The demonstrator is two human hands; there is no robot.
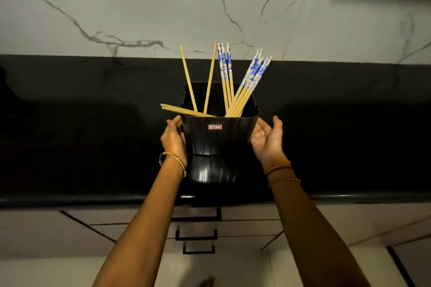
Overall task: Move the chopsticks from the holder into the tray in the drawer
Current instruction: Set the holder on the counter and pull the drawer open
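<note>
Only thing w/ any print is a small sticker (214,127) on the front of the black holder (219,137), just under its near rim, roughly centred. White rectangle w/ a red border, something dark in the left half, but way too small and blurry to read any letters or nums. Blue-white pattern on some chopsticks (253,74) sticking out of the holder looks floral, not writing afaict.

You see the holder (219,140) on the countertop (93,147), chopsticks (235,91) standing in it, your left hand (173,138) left of it, right hand (268,140) right, drawers (256,216) below.
</note>
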